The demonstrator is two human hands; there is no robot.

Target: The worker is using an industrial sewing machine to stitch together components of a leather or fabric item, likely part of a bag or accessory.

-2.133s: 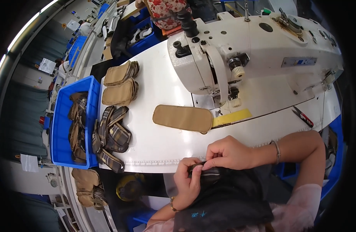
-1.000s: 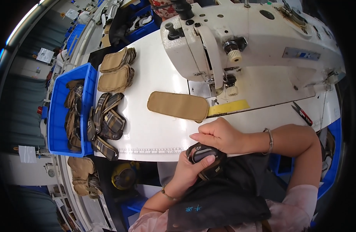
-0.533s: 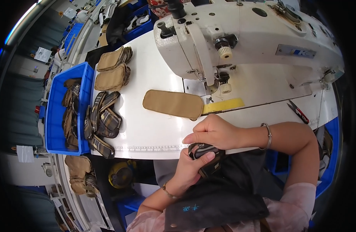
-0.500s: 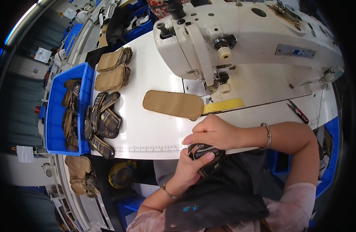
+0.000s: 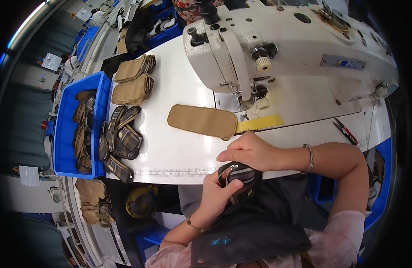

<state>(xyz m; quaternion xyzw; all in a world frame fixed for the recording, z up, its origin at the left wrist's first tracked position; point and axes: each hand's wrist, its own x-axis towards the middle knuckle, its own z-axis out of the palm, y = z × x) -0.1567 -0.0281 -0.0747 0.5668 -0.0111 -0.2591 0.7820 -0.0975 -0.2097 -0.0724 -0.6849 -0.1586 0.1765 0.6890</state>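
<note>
Currently, we hold one dark plaid fabric piece (image 5: 247, 181) between both hands, at the near edge of the white table (image 5: 163, 149) and over the dark apron (image 5: 255, 241). Our left hand (image 5: 216, 194) grips the piece from its left side; the thumb presses on the face of the fabric. Our right hand (image 5: 250, 152) is curled closed on the upper edge of the piece, with its thumb pointing left; the undersides of its fingers are hidden from us. We note a metal bangle (image 5: 310, 158) on the right wrist and a bracelet (image 5: 194, 224) on the left.

Beyond the hands, we locate one long tan pad (image 5: 201, 121) lying flat on the table. Its right end meets a yellow strip (image 5: 261, 123) beside the base of the white sewing machine (image 5: 286, 47). Red-handled snips (image 5: 345, 131) lie on the table to the right. A ruler scale (image 5: 179, 171) runs along the near edge of the table.

At the table's left side, we find two stacks of tan pieces (image 5: 131, 89), set one beyond the other. Nearer to us lies a loose heap of plaid pieces (image 5: 129, 140), just beside the blue bin (image 5: 100, 138). The bin contains further dark pieces (image 5: 84, 134).
</note>
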